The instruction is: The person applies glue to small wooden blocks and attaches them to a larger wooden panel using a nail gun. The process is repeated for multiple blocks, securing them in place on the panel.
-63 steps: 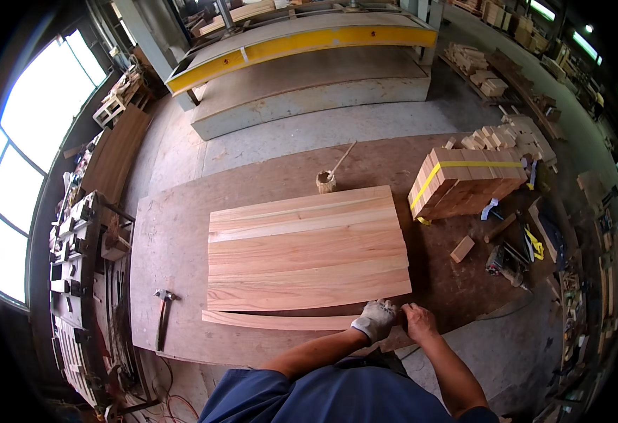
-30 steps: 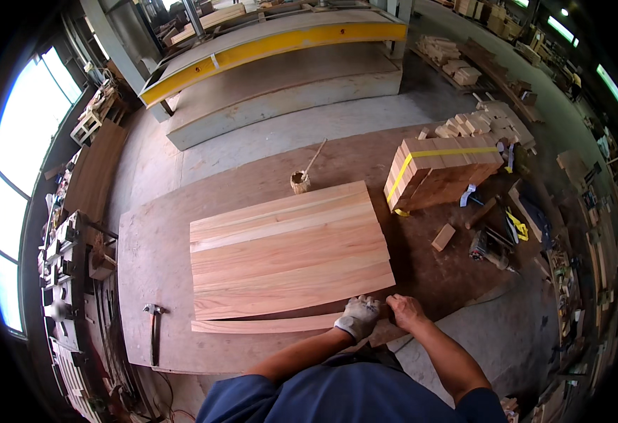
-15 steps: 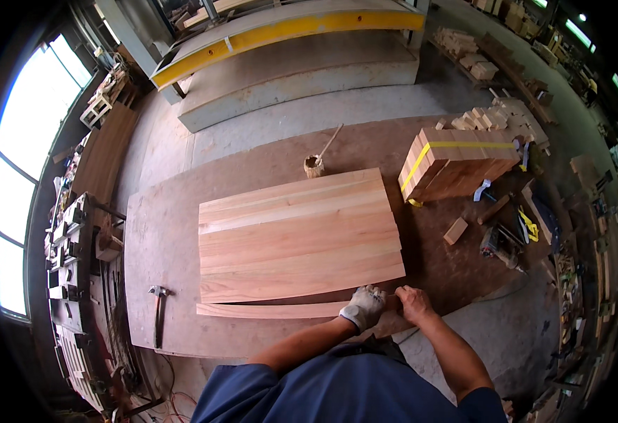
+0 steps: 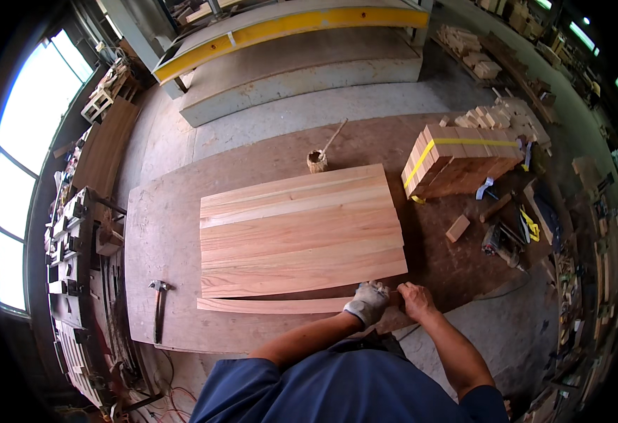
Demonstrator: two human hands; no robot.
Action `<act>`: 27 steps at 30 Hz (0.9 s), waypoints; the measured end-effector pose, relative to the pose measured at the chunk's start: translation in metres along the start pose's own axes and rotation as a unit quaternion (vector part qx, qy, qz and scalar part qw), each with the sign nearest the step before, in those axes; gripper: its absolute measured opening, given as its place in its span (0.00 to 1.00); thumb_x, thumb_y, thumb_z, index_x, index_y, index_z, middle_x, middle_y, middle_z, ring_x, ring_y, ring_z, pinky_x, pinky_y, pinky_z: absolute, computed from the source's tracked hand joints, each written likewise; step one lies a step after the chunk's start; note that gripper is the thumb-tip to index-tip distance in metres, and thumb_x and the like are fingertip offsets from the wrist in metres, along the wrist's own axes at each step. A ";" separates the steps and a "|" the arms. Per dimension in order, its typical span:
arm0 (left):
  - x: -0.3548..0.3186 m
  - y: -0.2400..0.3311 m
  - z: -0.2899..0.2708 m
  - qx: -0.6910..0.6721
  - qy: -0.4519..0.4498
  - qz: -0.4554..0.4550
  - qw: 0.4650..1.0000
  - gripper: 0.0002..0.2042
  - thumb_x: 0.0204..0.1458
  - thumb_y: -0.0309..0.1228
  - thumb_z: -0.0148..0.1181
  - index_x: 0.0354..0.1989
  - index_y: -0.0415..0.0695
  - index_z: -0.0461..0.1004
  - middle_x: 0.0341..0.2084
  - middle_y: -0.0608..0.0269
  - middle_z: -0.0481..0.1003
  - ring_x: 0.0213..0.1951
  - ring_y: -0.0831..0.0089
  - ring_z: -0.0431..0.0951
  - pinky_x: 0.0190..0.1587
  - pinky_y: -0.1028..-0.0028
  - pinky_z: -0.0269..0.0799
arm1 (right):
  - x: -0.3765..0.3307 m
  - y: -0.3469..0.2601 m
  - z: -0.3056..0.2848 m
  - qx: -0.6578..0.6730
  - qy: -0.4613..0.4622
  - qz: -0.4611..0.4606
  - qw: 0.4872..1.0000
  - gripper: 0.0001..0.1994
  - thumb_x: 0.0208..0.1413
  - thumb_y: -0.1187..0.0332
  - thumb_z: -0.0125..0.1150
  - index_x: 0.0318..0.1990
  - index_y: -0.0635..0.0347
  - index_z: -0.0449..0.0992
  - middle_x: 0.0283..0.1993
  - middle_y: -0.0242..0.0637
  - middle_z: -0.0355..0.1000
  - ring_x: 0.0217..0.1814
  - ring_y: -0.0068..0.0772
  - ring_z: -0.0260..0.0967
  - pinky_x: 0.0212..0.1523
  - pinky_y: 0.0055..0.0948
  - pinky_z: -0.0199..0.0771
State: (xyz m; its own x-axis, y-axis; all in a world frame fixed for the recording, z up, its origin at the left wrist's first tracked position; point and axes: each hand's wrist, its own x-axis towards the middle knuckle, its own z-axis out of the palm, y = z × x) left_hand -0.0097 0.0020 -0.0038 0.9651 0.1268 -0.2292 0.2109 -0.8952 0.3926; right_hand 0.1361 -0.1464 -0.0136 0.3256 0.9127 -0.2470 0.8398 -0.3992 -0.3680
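My left hand (image 4: 369,303), in a pale work glove, is closed around the right part of a long narrow wooden strip (image 4: 274,305). Just to its right, my bare right hand (image 4: 416,301) has its fingers pinched together by the strip's right end; what lies between them is too small to make out. Beyond the strip lies a wide panel of several wooden boards (image 4: 302,233), side by side. A thin dark gap, widening toward the right, parts the strip from the panel.
A hammer (image 4: 158,310) lies at the left of the brown worktable (image 4: 161,233). Behind the panel stands a small pot (image 4: 317,161) with a stick in it. Strapped wooden blocks (image 4: 457,162), a loose block (image 4: 458,228) and a power tool (image 4: 501,243) sit at the right.
The view has shifted slightly. Both hands stay near the strip's right end, with hardly any movement; the strip and panel lie as before.
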 end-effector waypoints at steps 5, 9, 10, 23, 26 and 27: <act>0.009 0.008 0.000 0.018 0.014 0.016 1.000 0.15 0.52 0.32 0.58 0.48 0.40 0.77 0.47 0.49 0.78 0.53 0.53 0.78 0.55 0.56 0.74 | 0.000 -0.006 -0.006 -0.001 -0.008 0.001 1.000 0.09 0.54 0.80 0.55 0.42 0.59 0.75 0.44 0.50 0.76 0.49 0.57 0.78 0.48 0.49 0.80; 0.011 0.013 0.008 0.008 0.023 -0.009 1.000 0.14 0.52 0.32 0.59 0.46 0.40 0.78 0.47 0.50 0.78 0.53 0.53 0.78 0.55 0.56 0.74 | -0.001 -0.003 -0.002 -0.002 0.013 -0.006 1.000 0.09 0.54 0.79 0.55 0.41 0.59 0.75 0.43 0.51 0.76 0.48 0.58 0.78 0.48 0.49 0.80; 0.013 0.011 0.008 -0.004 0.019 -0.009 1.000 0.14 0.52 0.32 0.59 0.46 0.40 0.78 0.47 0.50 0.78 0.53 0.53 0.78 0.55 0.56 0.74 | -0.001 -0.003 -0.001 -0.001 0.014 -0.003 1.000 0.09 0.54 0.79 0.55 0.41 0.59 0.75 0.43 0.51 0.76 0.48 0.58 0.78 0.48 0.49 0.80; 0.015 0.006 0.008 -0.053 0.025 0.009 0.998 0.13 0.51 0.31 0.60 0.44 0.41 0.78 0.46 0.49 0.79 0.52 0.51 0.78 0.55 0.55 0.75 | -0.001 -0.008 -0.009 0.010 -0.004 0.006 1.000 0.12 0.53 0.80 0.56 0.44 0.59 0.75 0.45 0.52 0.76 0.50 0.59 0.78 0.49 0.49 0.80; 0.016 0.004 0.010 -0.062 0.020 0.009 0.998 0.13 0.49 0.30 0.61 0.44 0.41 0.78 0.45 0.49 0.78 0.52 0.51 0.78 0.55 0.55 0.74 | -0.001 -0.007 -0.009 0.007 -0.009 0.002 1.000 0.13 0.51 0.81 0.58 0.44 0.59 0.75 0.45 0.51 0.76 0.49 0.58 0.78 0.49 0.49 0.80; 0.015 0.005 0.006 -0.064 0.022 0.012 0.998 0.13 0.49 0.30 0.61 0.44 0.41 0.78 0.45 0.49 0.78 0.52 0.51 0.78 0.55 0.55 0.74 | -0.001 -0.007 -0.009 0.006 -0.012 0.004 1.000 0.13 0.50 0.81 0.58 0.44 0.59 0.75 0.45 0.51 0.76 0.49 0.58 0.78 0.49 0.49 0.80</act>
State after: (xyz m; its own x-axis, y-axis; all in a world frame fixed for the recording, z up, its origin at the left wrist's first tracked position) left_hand 0.0050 -0.0030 -0.0111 0.9755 0.1262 -0.1803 0.2023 -0.8370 0.5084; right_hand 0.1337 -0.1441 -0.0028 0.3228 0.9069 -0.2709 0.8317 -0.4085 -0.3762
